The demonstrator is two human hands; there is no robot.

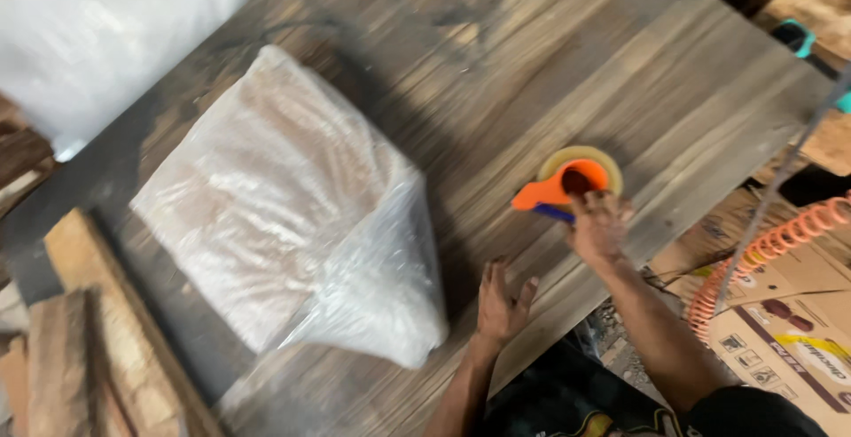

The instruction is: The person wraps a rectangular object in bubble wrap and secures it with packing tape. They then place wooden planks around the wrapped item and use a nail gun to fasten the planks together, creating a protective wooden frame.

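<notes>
A block wrapped in clear bubble wrap (284,206) lies on a dark wooden table (532,65), left of centre. My left hand (502,300) hovers flat over the table just right of the wrapped block, fingers spread and holding nothing. My right hand (598,224) reaches onto an orange tape dispenser (567,184) with a roll of clear tape on it, near the table's right edge. The fingers rest on the dispenser's handle side; blur hides how tight the grip is.
A large white plastic-wrapped bundle (97,38) sits at the top left. Wooden planks (80,348) lie at the lower left. An orange coiled hose (771,251) and printed cardboard boxes (780,313) stand to the right, below the table edge.
</notes>
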